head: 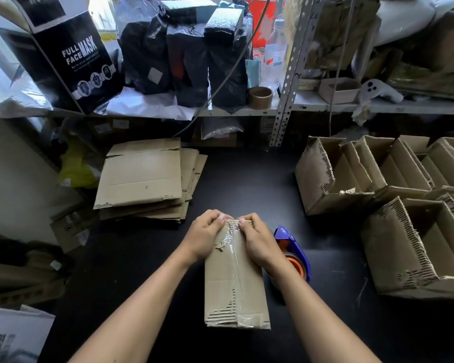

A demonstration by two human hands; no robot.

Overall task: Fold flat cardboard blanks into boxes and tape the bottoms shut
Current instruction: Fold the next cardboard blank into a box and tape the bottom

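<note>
A small cardboard box (233, 289) stands bottom-up on the black table (247, 179) in front of me, with clear tape running along its bottom seam. My left hand (206, 235) grips the box's far left corner, fingers curled over the far edge. My right hand (256, 239) grips the far right corner the same way, thumb on the taped end. A blue and orange tape dispenser (295, 254) lies just right of the box, partly hidden by my right wrist. A stack of flat cardboard blanks (144, 176) lies at the far left of the table.
Several folded open boxes (404, 205) crowd the table's right side. A shelf (247, 111) behind holds black bags, a "Full Face Mask" carton (71, 56), a brown tape roll (260, 97) and a metal upright (288, 82). Cartons sit low at the left.
</note>
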